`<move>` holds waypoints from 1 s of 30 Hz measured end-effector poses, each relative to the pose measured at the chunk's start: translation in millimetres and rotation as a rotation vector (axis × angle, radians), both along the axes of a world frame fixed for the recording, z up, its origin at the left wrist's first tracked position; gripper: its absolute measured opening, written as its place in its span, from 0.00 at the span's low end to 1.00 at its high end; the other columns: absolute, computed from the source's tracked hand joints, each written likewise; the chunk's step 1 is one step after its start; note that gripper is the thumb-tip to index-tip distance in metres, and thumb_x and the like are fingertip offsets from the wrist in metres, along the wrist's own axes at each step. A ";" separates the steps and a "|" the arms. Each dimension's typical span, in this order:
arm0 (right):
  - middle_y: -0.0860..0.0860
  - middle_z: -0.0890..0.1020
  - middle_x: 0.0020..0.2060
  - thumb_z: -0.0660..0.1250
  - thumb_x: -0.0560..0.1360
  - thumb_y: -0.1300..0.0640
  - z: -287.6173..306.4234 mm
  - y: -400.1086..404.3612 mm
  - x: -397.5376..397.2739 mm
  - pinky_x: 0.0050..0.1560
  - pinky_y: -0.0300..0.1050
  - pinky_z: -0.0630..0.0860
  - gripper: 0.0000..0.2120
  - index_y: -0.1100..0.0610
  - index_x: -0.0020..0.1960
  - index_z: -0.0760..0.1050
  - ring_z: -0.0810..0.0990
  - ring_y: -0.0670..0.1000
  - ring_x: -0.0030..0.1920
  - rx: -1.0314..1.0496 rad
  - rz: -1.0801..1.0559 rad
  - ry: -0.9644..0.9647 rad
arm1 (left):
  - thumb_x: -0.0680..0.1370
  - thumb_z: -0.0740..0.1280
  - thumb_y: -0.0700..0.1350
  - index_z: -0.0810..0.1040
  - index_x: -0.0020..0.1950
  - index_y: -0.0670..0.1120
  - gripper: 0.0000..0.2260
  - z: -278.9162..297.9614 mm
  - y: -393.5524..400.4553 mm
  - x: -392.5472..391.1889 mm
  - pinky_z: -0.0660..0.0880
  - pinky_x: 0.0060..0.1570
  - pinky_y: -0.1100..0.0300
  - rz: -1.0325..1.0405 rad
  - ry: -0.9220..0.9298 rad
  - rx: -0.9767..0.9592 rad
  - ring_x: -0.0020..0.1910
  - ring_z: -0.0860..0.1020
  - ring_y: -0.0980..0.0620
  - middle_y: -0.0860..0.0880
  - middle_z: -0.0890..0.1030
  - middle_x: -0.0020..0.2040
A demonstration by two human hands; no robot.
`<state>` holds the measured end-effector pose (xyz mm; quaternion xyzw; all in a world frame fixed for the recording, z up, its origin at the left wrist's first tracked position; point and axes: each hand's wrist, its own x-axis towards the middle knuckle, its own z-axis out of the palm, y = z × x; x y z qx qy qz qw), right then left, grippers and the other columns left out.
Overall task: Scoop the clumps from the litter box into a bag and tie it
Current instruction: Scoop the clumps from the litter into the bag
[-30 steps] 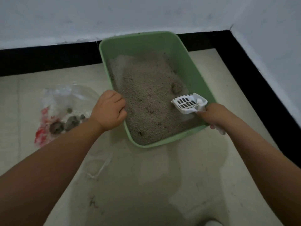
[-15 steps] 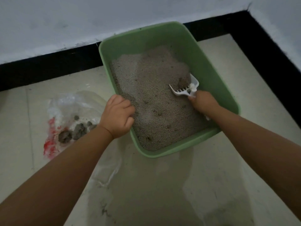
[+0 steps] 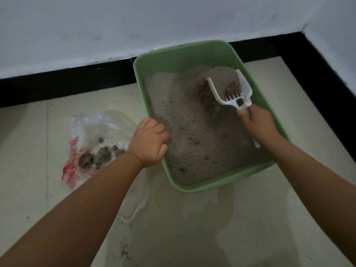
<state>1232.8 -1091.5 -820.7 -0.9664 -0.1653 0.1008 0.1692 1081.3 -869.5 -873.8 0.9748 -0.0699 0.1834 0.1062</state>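
The right hand (image 3: 258, 126) grips the white scoop (image 3: 229, 91), raised just beyond it with litter and a clump inside. The left hand (image 3: 148, 141) curls over the green litter box (image 3: 192, 53) rim; left of it lies the bag (image 3: 96, 135) holding clumps (image 3: 96, 158).

Bare floor (image 3: 192, 228) before litter box (image 3: 221, 185)

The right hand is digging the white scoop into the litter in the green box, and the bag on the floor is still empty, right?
Not quite. The bag isn't empty: the head view shows several grey clumps already in it. The rest is right: the right hand holds the white scoop in the litter of the green box.
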 end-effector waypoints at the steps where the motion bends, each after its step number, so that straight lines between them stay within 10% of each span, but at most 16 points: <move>1: 0.67 0.78 0.46 0.57 0.79 0.55 3.9 -2.4 2.0 0.42 0.48 0.64 0.16 0.69 0.52 0.72 0.77 0.64 0.51 -0.021 0.018 -0.017 | 0.66 0.54 0.45 0.73 0.27 0.40 0.13 0.7 -0.2 0.0 0.60 0.42 0.57 0.000 0.001 0.004 0.35 0.60 0.48 0.43 0.71 0.27; 20: 0.65 0.79 0.48 0.58 0.79 0.51 0.8 0.1 -37.1 0.41 0.45 0.67 0.17 0.67 0.54 0.72 0.78 0.61 0.48 -0.133 0.216 0.045 | 0.65 0.54 0.45 0.75 0.26 0.41 0.14 22.4 -11.0 -8.7 0.64 0.48 0.56 0.018 0.223 0.095 0.29 0.76 0.46 0.46 0.73 0.25; 30: 0.59 0.75 0.41 0.60 0.78 0.54 17.3 21.9 -71.5 0.30 0.37 0.61 0.15 0.67 0.54 0.74 0.70 0.51 0.41 0.003 0.275 0.196 | 0.72 0.56 0.47 0.78 0.52 0.32 0.21 18.4 18.1 -70.3 0.62 0.56 0.54 0.343 0.258 -0.075 0.54 0.70 0.41 0.33 0.78 0.50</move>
